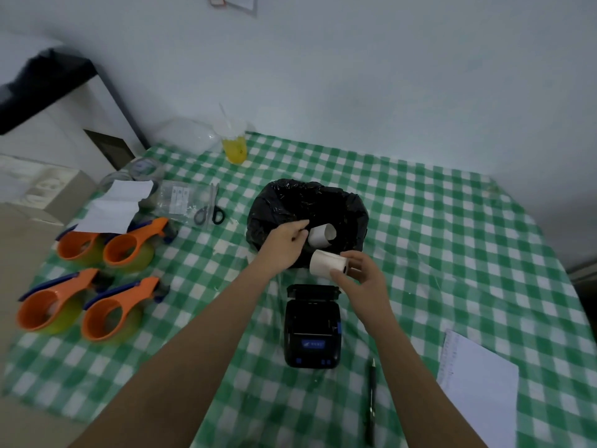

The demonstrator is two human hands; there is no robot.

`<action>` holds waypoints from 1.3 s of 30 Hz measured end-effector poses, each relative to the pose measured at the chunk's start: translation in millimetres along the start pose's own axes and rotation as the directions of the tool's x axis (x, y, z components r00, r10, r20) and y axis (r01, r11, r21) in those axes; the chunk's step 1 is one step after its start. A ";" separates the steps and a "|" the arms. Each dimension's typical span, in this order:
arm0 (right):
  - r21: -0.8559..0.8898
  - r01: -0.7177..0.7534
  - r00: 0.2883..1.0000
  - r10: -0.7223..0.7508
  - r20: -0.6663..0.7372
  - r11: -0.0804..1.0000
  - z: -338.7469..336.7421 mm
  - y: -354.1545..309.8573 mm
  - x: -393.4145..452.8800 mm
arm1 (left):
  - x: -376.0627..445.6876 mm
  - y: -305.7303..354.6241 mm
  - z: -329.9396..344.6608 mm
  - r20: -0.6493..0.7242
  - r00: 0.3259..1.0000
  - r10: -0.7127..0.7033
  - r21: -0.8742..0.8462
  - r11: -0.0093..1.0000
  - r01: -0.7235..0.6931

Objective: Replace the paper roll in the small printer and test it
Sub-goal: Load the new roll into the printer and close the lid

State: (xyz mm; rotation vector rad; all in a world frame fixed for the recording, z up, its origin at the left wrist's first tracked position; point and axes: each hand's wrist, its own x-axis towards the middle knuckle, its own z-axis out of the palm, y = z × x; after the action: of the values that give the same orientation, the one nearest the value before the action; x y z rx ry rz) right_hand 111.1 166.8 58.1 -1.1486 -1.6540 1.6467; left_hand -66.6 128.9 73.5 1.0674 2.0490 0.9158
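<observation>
The small black printer (311, 331) lies on the green checked tablecloth with its lid (313, 291) flipped open toward the far side. Just above it, my right hand (361, 279) grips a full white paper roll (326, 265). My left hand (286, 242) reaches over the mouth of a black plastic bag (342, 205). Its thumb and fingers pinch the left end of a loose, curled, nearly used-up paper roll (321, 236) over the bag's opening.
Several orange tape dispensers (106, 279) sit at the left, with a white slip (113, 205), scissors (210, 205) and clear packets behind them. A yellow drink cup (234, 147) stands at the far edge. A pen (371, 399) and a white notepad (478, 383) lie right of the printer.
</observation>
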 end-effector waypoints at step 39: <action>-0.383 0.094 0.993 -0.058 0.106 0.919 18.2 33.7 -61.3 | -98.7 -33.0 34.6 0.350 0.870 -0.349 -0.455 0.748 0.483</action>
State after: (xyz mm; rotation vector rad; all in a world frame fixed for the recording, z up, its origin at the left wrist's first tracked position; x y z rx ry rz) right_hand 132.7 101.8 35.0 -1.1831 -2.1257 1.3771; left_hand -7.3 39.7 49.5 0.3637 1.5856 0.9704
